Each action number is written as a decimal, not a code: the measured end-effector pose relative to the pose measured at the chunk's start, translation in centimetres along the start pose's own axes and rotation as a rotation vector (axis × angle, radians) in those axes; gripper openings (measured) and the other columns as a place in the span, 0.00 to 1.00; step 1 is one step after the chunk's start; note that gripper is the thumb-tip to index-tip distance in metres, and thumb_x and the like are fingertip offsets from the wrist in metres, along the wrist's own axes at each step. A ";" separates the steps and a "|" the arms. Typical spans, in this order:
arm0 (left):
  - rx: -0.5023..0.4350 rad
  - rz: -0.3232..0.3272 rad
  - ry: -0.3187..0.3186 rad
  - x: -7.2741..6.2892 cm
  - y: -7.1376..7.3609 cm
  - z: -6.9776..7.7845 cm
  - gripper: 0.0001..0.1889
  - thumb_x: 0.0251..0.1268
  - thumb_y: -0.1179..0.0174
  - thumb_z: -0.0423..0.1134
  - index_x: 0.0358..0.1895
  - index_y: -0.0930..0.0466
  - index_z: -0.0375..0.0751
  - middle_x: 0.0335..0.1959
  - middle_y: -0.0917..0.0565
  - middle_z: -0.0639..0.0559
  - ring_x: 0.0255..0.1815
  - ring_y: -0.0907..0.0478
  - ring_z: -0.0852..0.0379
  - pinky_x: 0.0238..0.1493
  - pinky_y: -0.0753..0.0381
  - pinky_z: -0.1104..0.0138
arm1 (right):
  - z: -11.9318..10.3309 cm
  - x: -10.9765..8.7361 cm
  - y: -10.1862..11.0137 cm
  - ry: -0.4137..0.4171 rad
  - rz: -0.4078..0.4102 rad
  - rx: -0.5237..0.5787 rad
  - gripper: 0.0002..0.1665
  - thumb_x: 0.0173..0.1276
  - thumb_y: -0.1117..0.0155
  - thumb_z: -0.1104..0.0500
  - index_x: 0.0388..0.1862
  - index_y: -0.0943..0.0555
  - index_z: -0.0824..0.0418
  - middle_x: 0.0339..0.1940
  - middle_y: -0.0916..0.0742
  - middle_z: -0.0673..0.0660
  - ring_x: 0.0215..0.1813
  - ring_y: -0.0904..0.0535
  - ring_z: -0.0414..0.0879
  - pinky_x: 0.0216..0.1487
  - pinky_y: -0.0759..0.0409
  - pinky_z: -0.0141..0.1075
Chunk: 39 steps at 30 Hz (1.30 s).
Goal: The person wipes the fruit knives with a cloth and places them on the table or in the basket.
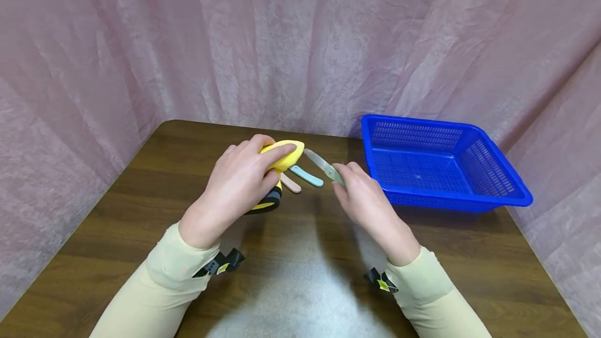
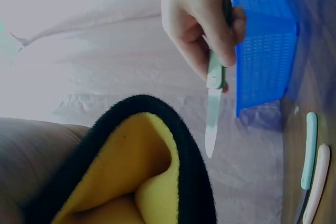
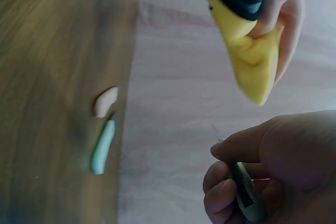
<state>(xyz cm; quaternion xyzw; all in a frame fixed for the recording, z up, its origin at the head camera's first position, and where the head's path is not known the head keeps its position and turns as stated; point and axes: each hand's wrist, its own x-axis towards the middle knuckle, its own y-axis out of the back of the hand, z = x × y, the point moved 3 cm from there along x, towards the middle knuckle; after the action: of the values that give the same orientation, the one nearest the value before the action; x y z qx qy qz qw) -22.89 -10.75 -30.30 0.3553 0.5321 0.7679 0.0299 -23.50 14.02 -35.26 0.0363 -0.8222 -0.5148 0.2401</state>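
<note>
Though head-hidden, right-wrist knife slot (image 3: pixel 244 195)

Surroundings of the grip: basket, two handles, table, drapery

I find a blue plastic basket (image 1: pixel 446 200) to the right of my right hand (image 1: pixel 363 194), upright, with perforated walls and a solid rim. Between my grips, nearer the left hand (image 1: pixel 239 176), a light-blue handle (image 1: pixel 307 176) and a pale pink handle (image 1: pixel 292 183) lie side by side below; the pink one's far end is hidden from the head view. I cannot tell whether they touch. Beneath both grips I note a brown wood-grain table (image 1: pixel 122 213), its surface showing bright glare on my body's side. Beyond the grips, a pink curtain (image 1: pixel 263 40) hangs in loose vertical folds, continuing along both flanks.
</note>
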 end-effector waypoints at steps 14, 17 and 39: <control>0.069 0.045 -0.117 -0.4 1.1 2.1 0.31 0.67 0.35 0.29 0.73 0.15 0.54 0.71 0.16 0.51 0.43 0.17 0.42 0.42 0.23 0.54 | -2.9 -1.6 3.6 0.076 0.003 -0.010 0.22 0.80 0.33 0.65 0.70 0.18 0.65 0.44 0.13 0.57 0.39 0.19 0.53 0.39 0.17 0.51; 0.066 0.063 -0.128 -0.5 1.4 2.6 0.30 0.66 0.32 0.29 0.71 0.14 0.52 0.70 0.15 0.50 0.42 0.18 0.43 0.43 0.23 0.54 | -3.4 -1.8 4.0 0.100 0.016 -0.014 0.22 0.80 0.32 0.65 0.70 0.17 0.64 0.44 0.12 0.57 0.38 0.18 0.52 0.38 0.17 0.51; 0.165 0.036 -0.277 -0.7 0.5 4.8 0.29 0.59 0.25 0.31 0.65 0.12 0.53 0.67 0.13 0.49 0.41 0.18 0.44 0.42 0.22 0.57 | -3.8 -2.1 4.6 0.126 0.043 -0.042 0.12 0.79 0.30 0.63 0.58 0.14 0.63 0.44 0.10 0.56 0.41 0.14 0.53 0.43 0.14 0.54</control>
<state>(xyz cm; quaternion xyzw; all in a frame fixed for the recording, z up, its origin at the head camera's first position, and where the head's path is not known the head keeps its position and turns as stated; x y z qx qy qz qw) -19.45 -7.48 -29.38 0.4688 0.5777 0.6655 0.0599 -19.09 13.65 -30.65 0.0460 -0.7951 -0.5234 0.3029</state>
